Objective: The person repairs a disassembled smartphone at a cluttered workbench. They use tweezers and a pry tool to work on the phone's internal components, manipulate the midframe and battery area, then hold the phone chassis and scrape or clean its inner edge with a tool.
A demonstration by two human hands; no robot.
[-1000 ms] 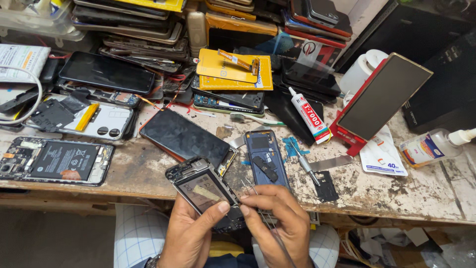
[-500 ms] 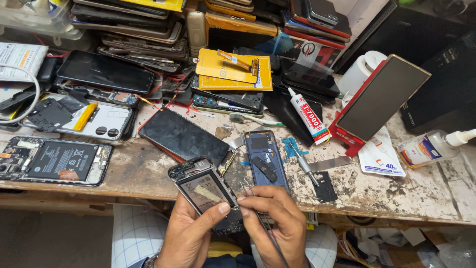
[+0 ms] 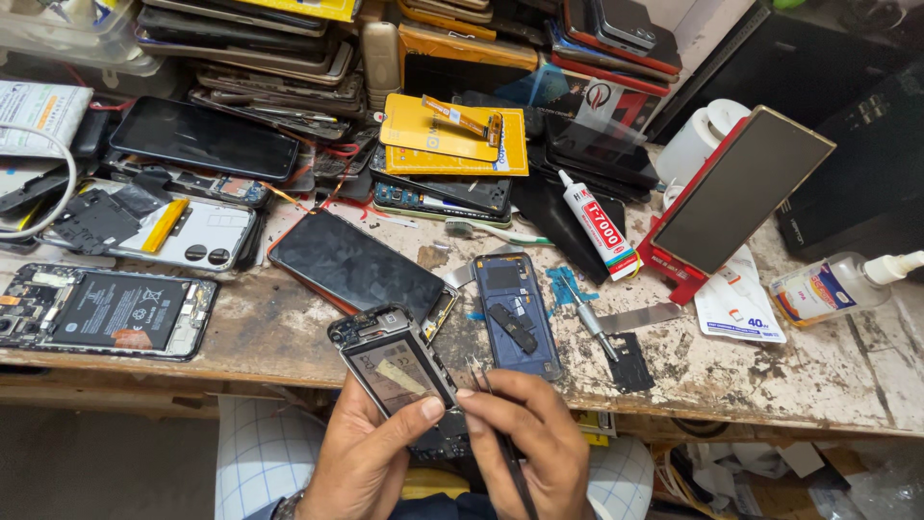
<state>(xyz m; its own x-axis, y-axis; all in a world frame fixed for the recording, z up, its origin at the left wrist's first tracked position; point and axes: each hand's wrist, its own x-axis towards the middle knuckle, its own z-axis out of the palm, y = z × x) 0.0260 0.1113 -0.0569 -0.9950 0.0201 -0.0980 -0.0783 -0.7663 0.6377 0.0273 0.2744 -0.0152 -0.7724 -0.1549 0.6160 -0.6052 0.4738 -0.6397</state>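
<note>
Grey phone frame gripped tilted in left hand; right hand pinches tweezers, tips up.

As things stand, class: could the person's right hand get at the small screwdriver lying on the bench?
Probably yes. The screwdriver lies uncovered beside the blue phone back, just beyond the right hand, with nothing between them. But that hand already holds tweezers.

Ahead of our grip, a blue phone back and a black screen crowd the bench; rightward lies barer wood.
</note>
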